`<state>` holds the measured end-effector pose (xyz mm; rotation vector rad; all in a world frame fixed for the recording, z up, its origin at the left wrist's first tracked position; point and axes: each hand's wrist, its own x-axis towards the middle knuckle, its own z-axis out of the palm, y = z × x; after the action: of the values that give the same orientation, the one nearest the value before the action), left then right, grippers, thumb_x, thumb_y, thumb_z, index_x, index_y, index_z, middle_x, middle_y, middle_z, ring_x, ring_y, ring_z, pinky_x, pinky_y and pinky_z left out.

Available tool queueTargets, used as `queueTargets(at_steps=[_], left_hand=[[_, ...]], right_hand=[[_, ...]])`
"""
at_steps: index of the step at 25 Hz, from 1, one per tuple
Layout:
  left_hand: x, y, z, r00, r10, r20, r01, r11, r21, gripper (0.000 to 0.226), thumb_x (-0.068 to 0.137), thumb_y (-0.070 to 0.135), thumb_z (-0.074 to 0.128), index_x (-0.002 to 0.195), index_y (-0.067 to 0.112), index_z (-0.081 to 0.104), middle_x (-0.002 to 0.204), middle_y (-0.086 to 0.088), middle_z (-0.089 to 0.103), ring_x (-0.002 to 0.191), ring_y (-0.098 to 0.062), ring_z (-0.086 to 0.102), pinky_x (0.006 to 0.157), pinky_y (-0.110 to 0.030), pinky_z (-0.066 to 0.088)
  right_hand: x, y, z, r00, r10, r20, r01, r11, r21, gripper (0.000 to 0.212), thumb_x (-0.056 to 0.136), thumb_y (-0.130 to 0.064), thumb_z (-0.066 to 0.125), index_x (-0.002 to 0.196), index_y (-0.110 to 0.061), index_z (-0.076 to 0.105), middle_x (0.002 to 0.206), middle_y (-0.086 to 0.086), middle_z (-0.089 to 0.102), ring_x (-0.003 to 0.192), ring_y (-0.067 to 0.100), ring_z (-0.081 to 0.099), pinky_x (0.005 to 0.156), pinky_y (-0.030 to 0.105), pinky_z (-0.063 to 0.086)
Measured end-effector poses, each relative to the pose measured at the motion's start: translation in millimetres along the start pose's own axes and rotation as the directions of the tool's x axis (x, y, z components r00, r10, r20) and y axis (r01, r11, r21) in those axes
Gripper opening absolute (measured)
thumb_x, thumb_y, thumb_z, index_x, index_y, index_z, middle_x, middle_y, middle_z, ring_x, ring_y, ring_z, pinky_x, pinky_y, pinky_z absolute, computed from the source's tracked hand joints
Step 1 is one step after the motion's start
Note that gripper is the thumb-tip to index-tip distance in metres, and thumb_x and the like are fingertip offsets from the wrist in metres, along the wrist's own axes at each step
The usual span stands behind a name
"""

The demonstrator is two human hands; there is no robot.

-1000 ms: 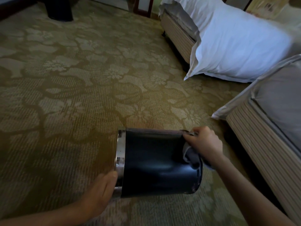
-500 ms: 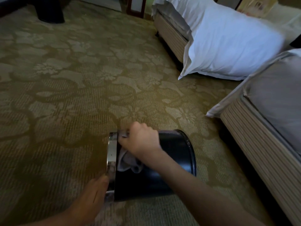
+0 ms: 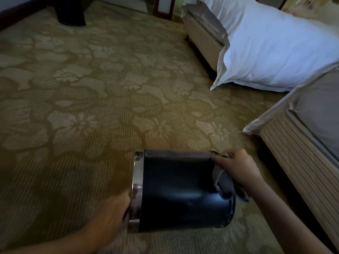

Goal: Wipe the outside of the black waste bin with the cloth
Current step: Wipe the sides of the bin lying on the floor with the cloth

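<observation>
Sideways near a bed (image 3: 300,162), the bin (image 3: 179,189) is clamped by left hand (image 3: 110,215), cloth (image 3: 224,186) by right hand (image 3: 238,167).

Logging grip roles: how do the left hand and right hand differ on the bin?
The left hand is bare and holds the bin at its chrome rim. The right hand grips a grey cloth against the base end. The left hand is lower in view, the right hand higher. Both touch the bin, which is tipped on its side.

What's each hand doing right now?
Left hand: grips the black waste bin by its rim.
Right hand: grips the cloth, pressed against the bin's base end.
</observation>
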<state>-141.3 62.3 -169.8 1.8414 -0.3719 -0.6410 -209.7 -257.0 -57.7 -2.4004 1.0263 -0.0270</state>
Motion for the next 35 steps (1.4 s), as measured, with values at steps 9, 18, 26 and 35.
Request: queueTargets(at_steps=[9, 18, 26, 35], left_hand=[[35, 55, -6, 0.991, 0.017, -0.129, -0.028, 0.996, -0.081, 0.037, 0.102, 0.015, 0.034, 0.078, -0.001, 0.057, 0.073, -0.019, 0.057, 0.07, -0.037, 0.055, 0.067, -0.047, 0.046], [67, 51, -26, 0.985, 0.148, -0.084, -0.15, 0.988, -0.021, 0.037, 0.103, 0.02, 0.036, 0.076, 0.018, 0.061, 0.072, -0.002, 0.065, 0.067, -0.015, 0.061, 0.071, -0.046, 0.048], [73, 40, -20, 0.988, 0.151, -0.023, -0.152, 0.988, -0.038, 0.044, 0.104, 0.022, 0.03, 0.076, 0.036, 0.061, 0.071, 0.017, 0.068, 0.065, 0.004, 0.061, 0.066, -0.024, 0.045], [87, 30, -23, 0.947, 0.307, -0.089, -0.312, 0.949, -0.037, 0.039, 0.102, 0.03, 0.033, 0.076, 0.026, 0.062, 0.066, 0.005, 0.065, 0.059, -0.003, 0.058, 0.056, -0.018, 0.045]], right_hand=[[-20, 17, -13, 0.981, 0.105, 0.163, -0.191, 0.674, 0.714, 0.036, 0.083, -0.013, 0.073, 0.092, 0.02, 0.064, 0.075, 0.026, 0.068, 0.064, 0.03, 0.066, 0.061, 0.033, 0.053], [-8, 5, 11, 0.991, 0.002, -0.133, 0.08, 0.792, 0.605, 0.024, 0.087, -0.02, 0.075, 0.074, 0.0, 0.072, 0.068, 0.013, 0.072, 0.067, 0.021, 0.069, 0.064, 0.033, 0.051], [-24, -13, 63, 0.899, -0.246, -0.362, 0.205, 0.967, -0.15, 0.017, 0.083, -0.041, 0.074, 0.099, -0.034, 0.074, 0.136, -0.007, 0.048, 0.092, 0.017, 0.067, 0.059, 0.026, 0.041], [-31, -97, 93, 0.806, -0.582, -0.105, 0.544, 0.799, -0.258, 0.019, 0.09, -0.041, 0.064, 0.106, -0.034, 0.069, 0.144, -0.001, 0.039, 0.095, 0.019, 0.065, 0.066, 0.03, 0.048]])
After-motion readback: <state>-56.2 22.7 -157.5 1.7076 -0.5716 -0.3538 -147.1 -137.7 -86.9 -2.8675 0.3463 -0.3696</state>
